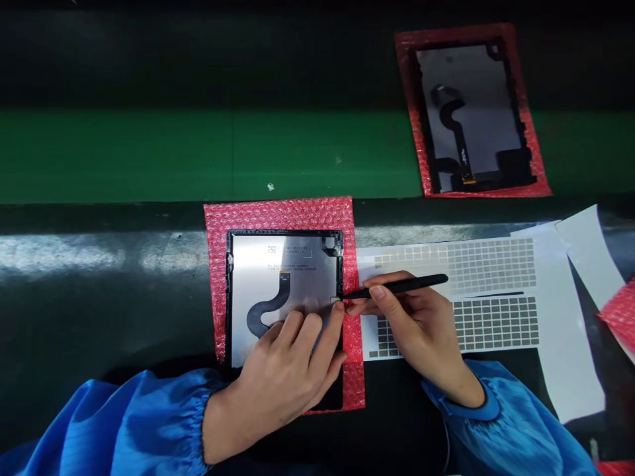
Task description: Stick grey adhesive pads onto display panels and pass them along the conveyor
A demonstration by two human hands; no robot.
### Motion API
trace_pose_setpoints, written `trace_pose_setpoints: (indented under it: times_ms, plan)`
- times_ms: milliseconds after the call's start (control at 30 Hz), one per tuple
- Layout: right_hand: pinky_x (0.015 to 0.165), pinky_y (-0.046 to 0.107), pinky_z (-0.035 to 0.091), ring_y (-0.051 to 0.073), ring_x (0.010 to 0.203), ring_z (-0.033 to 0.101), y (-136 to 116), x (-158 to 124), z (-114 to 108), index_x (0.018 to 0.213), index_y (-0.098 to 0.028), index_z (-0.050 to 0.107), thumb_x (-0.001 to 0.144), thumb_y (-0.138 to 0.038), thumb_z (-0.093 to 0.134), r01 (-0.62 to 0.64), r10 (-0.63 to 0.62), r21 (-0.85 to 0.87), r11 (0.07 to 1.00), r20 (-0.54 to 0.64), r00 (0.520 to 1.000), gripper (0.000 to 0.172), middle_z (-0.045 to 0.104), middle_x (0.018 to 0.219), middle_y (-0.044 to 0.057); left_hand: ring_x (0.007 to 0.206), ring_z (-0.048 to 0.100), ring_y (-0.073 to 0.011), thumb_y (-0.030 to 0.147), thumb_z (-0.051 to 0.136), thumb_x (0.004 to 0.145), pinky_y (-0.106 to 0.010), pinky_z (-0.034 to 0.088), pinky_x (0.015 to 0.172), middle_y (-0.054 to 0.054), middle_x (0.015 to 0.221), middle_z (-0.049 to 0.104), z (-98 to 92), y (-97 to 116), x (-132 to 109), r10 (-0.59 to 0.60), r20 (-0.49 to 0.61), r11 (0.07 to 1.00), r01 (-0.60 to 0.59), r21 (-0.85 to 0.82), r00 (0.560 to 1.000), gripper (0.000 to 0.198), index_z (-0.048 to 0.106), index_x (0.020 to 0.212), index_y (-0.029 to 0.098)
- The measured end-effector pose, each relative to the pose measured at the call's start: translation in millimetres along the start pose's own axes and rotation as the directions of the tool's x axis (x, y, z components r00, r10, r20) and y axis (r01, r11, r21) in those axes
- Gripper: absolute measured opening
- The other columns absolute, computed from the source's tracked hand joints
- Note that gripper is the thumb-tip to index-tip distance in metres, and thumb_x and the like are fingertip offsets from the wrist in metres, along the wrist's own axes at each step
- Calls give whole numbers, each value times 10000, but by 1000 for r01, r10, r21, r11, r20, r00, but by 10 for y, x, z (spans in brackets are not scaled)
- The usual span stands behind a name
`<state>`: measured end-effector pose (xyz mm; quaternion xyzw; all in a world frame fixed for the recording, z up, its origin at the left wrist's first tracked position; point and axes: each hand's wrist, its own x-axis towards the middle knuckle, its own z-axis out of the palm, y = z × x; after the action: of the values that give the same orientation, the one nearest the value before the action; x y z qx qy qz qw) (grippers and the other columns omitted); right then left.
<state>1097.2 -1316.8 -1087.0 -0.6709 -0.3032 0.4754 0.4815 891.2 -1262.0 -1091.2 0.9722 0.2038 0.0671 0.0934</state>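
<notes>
A tablet screen panel with a silver back and black frame lies on pink bubble wrap. A dark, curved flex cable runs down its back. My left hand rests flat over the lower part of the panel, fingers stretched out. Its index fingertip touches the panel's right edge, beside a small pale sticker. My right hand grips black tweezers, their pointed tip at that sticker. The left hand hides part of the cable and the panel's lower area.
Sticker sheets with rows of small grey rectangles lie to the right, partly under my right hand. White paper lies beyond them. Another screen panel on pink bubble wrap sits at the back right, on a green surface. More pink wrap shows at the right edge.
</notes>
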Motion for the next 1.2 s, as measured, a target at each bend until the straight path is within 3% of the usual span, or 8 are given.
trace_pose_setpoints:
  times_ms: [233,433,633,700,800,933,1033,1200]
  plan:
    - [772,353,727,243,769,836,22,1,7,1030,-222,721,996,-365,703,-7,7,-10,1000,2,1000,148,808,782,35,908,654,-260,354,551,1011,-357,519,658,-119,1026,661,5,10,27,-8,11,1000,8,9,1000,562,543,1457,11]
    - [626,350,728,255,699,828,-62,-56,-66,998,-244,733,980,-411,716,13,-7,77,997,-79,997,169,801,746,32,944,667,-272,344,575,1002,-350,548,680,-129,1051,672,-15,13,28,-18,2,1000,18,-10,1000,587,519,1461,-16]
    - [662,356,718,233,676,817,-113,-152,-403,1032,-256,755,988,-321,716,144,-167,-141,979,-170,971,88,805,826,31,916,687,-276,331,583,994,-360,556,647,-143,1068,683,-60,-4,61,-32,-13,998,31,-56,999,537,561,1409,-9]
    - [649,340,710,231,679,817,-88,-152,-513,1024,-249,751,982,-311,723,144,-175,-217,965,-130,976,79,802,828,32,942,688,-288,335,591,990,-377,564,698,-154,1105,691,-78,25,92,-32,-46,997,29,-67,998,491,602,1362,15]
    - [644,316,702,225,693,818,-64,-119,-616,1046,-241,741,990,-315,711,136,-160,-279,951,-67,985,97,804,806,32,1147,655,-343,372,570,1008,-447,550,924,-195,1293,666,-83,103,187,47,-46,996,-50,-73,998,499,596,1381,42]
    - [663,297,698,215,716,821,-85,4,-610,1062,-234,730,995,-327,703,154,-182,-308,939,-66,981,118,814,818,32,1461,446,-398,497,518,1023,-531,410,1152,-261,1583,457,-5,158,402,126,16,990,-125,-73,992,649,506,1478,35]
    - [664,286,693,204,706,820,-89,154,-549,1046,-225,717,1000,-328,695,175,-199,-299,938,-53,979,115,815,821,31,1520,359,-428,609,529,984,-574,348,1194,-286,1648,343,82,119,538,77,46,995,-74,-64,996,792,466,1514,24]
    - [643,261,683,185,665,813,-42,319,-496,1016,-209,701,1001,-336,692,178,-196,-218,960,-64,979,128,799,749,13,1538,341,-408,672,481,976,-559,307,1212,-267,1666,316,161,61,579,61,91,997,-57,-45,994,841,448,1537,46]
